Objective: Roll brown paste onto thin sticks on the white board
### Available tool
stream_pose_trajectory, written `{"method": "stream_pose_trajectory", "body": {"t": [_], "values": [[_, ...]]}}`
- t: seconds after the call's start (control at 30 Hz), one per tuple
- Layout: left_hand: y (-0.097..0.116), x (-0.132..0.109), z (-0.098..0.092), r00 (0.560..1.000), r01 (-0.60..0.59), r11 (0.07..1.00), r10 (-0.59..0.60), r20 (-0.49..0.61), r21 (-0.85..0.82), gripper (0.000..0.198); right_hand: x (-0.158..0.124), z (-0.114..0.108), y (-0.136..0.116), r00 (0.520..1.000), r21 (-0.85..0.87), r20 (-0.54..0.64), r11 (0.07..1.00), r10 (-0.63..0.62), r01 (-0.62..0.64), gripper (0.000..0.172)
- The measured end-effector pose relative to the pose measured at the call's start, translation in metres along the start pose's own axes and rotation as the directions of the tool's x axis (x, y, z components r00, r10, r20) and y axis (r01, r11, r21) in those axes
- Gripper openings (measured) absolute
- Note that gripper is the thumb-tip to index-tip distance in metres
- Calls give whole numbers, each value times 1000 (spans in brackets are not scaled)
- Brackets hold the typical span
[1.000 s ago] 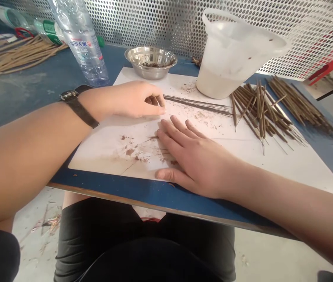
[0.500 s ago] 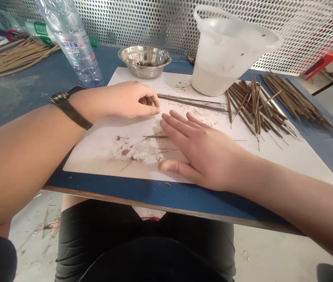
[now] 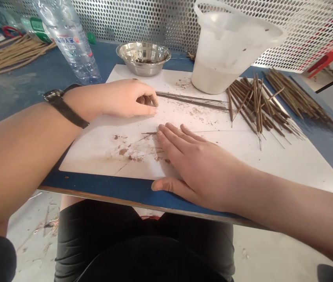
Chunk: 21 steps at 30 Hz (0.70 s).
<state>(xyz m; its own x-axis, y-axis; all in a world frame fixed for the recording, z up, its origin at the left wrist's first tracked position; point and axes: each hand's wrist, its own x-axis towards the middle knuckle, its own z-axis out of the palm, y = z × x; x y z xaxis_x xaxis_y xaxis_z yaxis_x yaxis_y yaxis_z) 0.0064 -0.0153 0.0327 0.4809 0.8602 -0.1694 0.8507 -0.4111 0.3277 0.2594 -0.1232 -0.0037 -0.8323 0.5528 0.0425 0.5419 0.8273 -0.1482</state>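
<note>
Head view: the left grip sits on the paper with its fingers curled inward, their tips right at the near ends of a loose row of thin dark sticks; whether it pinches any of them cannot be told, as the curled fingers hide the ends. The right grip lies palm down and open, holding nothing, its fingers spread on the paper; a short thin dark splinter lies just beside its fingertips. Both rest on a white paper sheet streaked with brown powder smears, laid on a blue-topped bench with a wooden edge. A black-strapped wristwatch circles the left wrist. To the upper right stand a translucent white plastic jug with pale residue inside, then a pile of brown-coated sticks with bare tips and a second pile; a round steel bowl holding dark crumbs sits at the top centre; at upper left lie a clear water bottle, its blue-lettered label too blurred to read, a green-labelled bottle and a bundle of tan sticks; a perforated metal screen closes the back.
</note>
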Motion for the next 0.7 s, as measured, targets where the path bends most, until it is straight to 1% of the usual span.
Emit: {"method": "stream_pose_trajectory", "body": {"t": [0.2,0.33,0.4,0.53,0.63,0.7], "values": [[-1,0,0,1000,12,1000,-12,12,-7,79,-6,-6,-10,1000,-23,-5,1000,-20,19,103],[-3,1,0,1000,12,1000,-12,16,-10,80,-1,-3,-9,1000,-45,-29,999,0,-1,98],[-4,1,0,1000,10,1000,-10,20,-8,80,0,-4,-9,1000,-59,-23,998,-11,10,97],[-2,0,-1,999,8,1000,-9,31,8,78,-10,-12,-16,999,-80,-5,996,-39,38,100],[0,-1,-2,999,16,1000,-17,29,23,76,-19,-18,-19,1000,-90,-25,996,-6,4,97],[0,-1,-2,1000,15,1000,-15,21,27,74,-19,-18,-16,999,-87,-34,996,20,-23,96]]}}
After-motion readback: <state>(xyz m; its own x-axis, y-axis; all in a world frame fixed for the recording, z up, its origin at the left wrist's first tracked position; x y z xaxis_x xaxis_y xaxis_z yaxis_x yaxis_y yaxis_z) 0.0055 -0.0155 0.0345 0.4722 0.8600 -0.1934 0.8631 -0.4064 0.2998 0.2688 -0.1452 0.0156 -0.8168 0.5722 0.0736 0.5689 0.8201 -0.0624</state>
